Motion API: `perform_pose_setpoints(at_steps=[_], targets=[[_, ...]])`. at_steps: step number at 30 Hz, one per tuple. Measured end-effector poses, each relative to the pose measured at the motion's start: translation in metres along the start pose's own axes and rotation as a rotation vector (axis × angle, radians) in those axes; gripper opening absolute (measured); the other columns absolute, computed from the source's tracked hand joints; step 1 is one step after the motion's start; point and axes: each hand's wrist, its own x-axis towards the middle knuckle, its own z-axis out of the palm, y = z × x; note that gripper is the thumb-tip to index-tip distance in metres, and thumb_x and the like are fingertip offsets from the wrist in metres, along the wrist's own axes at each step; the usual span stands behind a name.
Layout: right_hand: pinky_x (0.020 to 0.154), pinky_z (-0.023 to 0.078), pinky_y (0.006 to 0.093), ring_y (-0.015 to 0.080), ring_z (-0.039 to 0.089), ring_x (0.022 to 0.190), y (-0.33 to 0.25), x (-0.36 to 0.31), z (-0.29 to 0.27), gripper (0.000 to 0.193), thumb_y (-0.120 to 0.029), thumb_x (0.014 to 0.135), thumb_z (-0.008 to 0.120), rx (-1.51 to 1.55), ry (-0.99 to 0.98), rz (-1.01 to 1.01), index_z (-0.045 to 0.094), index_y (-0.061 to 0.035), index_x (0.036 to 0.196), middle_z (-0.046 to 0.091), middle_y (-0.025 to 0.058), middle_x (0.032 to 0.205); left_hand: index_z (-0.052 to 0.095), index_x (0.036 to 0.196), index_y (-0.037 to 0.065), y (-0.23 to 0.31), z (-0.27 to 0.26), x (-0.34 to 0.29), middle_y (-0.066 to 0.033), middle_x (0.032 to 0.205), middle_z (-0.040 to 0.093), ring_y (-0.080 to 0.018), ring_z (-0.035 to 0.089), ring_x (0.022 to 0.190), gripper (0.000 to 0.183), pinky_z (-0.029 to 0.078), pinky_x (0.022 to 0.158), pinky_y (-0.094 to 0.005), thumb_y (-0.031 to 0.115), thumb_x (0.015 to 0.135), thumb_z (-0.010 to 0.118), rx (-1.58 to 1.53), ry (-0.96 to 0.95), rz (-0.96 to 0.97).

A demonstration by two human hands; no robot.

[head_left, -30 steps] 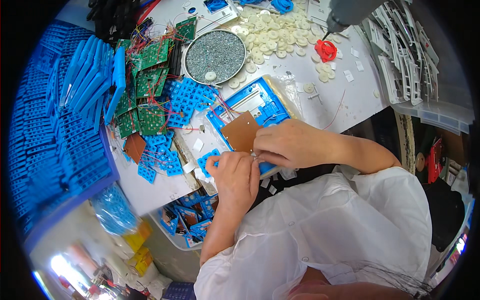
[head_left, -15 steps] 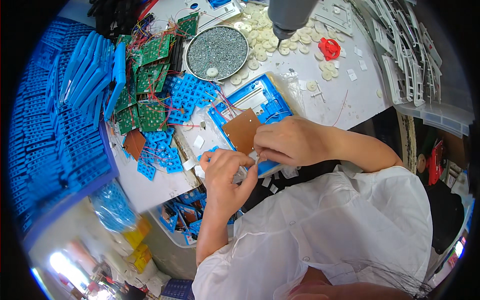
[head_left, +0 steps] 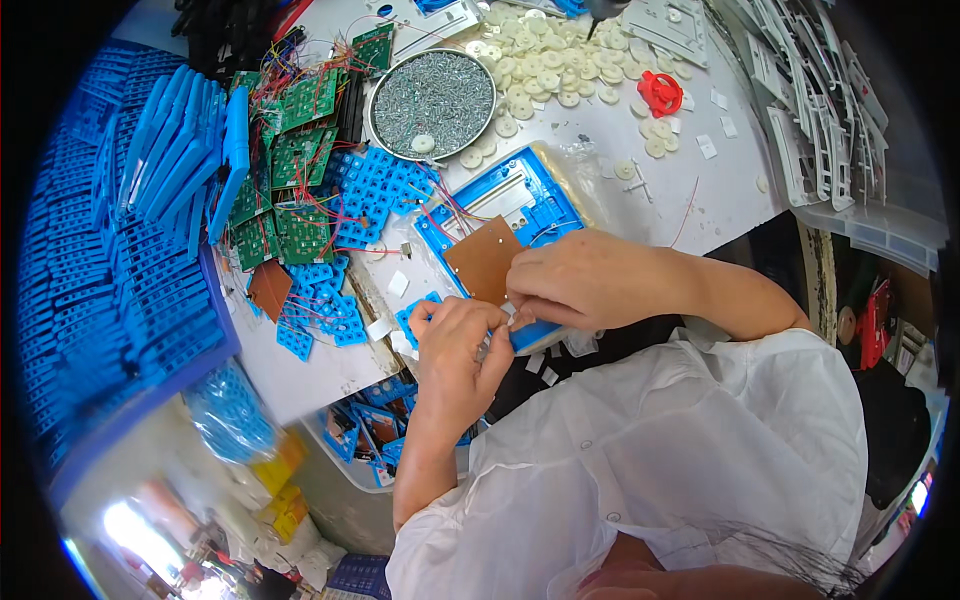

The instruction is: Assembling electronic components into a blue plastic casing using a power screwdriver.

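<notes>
A blue plastic casing (head_left: 545, 190) lies in front of me, with a brown circuit board (head_left: 482, 258) resting tilted over its open side and thin wires running from it. My right hand (head_left: 580, 283) is bent over the near edge of the casing, fingertips pinched together on something too small to make out. Beside it my left hand (head_left: 455, 345) has curled fingers, its thumb and forefinger close to the right fingertips; what they grip is hidden. A piece of blue keypad (head_left: 420, 312) shows at the left hand's outer fingers.
A round dish of screws (head_left: 433, 105) stands beyond the casing, with white plastic discs (head_left: 550, 65) scattered behind. Green circuit boards (head_left: 305, 165) and blue keypads (head_left: 375, 190) lie left, beside stacked blue casings (head_left: 150, 260). A dark driver tip (head_left: 597, 20) hangs at the top.
The hanging driver has swung up and away, nearly out of the picture. My left hand has shifted slightly, uncovering more of the blue keypad piece. The right hand stays almost in place.
</notes>
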Motion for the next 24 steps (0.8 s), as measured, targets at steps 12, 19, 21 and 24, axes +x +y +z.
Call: perform_pose_setpoints(at_steps=[12, 19, 21, 24], targets=[[0.075, 0.052, 0.0433, 0.0321, 0.066, 0.088, -0.0008, 0.0008, -0.0033, 0.016, -0.021, 0.099, 0.064, 0.021, -0.019, 0.009, 0.063, -0.0048, 0.099, 0.065, 0.0093, 0.093, 0.066, 0.082, 0.009, 0.0043, -0.0066, 0.0011, -0.0026, 0.086, 0.069, -0.0232, 0.063, 0.085, 0.012, 0.034, 0.09, -0.0426, 0.003, 0.075, 0.074, -0.046, 0.008, -0.024], [0.074, 0.052, 0.0433, 0.0323, 0.066, 0.087, -0.0007, 0.0007, -0.0037, 0.015, -0.019, 0.099, 0.063, 0.032, -0.017, 0.006, 0.063, -0.0045, 0.099, 0.065, 0.0095, 0.093, 0.067, 0.083, 0.009, 0.0009, -0.0048, -0.0002, -0.0024, 0.086, 0.069, -0.0223, 0.063, 0.085, 0.012, 0.033, 0.089, -0.0409, 0.003, 0.076, 0.074, -0.093, 0.0, -0.026], [0.074, 0.052, 0.0433, 0.0325, 0.066, 0.086, -0.0001, 0.0005, -0.0038, 0.014, -0.019, 0.099, 0.063, 0.034, -0.013, 0.002, 0.062, -0.0045, 0.099, 0.065, 0.0096, 0.093, 0.067, 0.083, 0.009, 0.002, -0.0046, -0.0001, -0.0022, 0.086, 0.069, -0.0221, 0.063, 0.084, 0.011, 0.033, 0.089, -0.0405, 0.003, 0.076, 0.073, -0.102, -0.002, -0.031], [0.074, 0.052, 0.0434, 0.0326, 0.066, 0.086, 0.0006, 0.0004, -0.003, 0.014, -0.018, 0.098, 0.063, 0.036, -0.007, -0.006, 0.062, -0.0044, 0.1, 0.065, 0.0097, 0.093, 0.067, 0.083, 0.009, 0.0016, -0.005, -0.0015, -0.0019, 0.085, 0.069, -0.022, 0.062, 0.084, 0.011, 0.033, 0.089, -0.0403, 0.003, 0.076, 0.074, -0.104, -0.001, -0.03]])
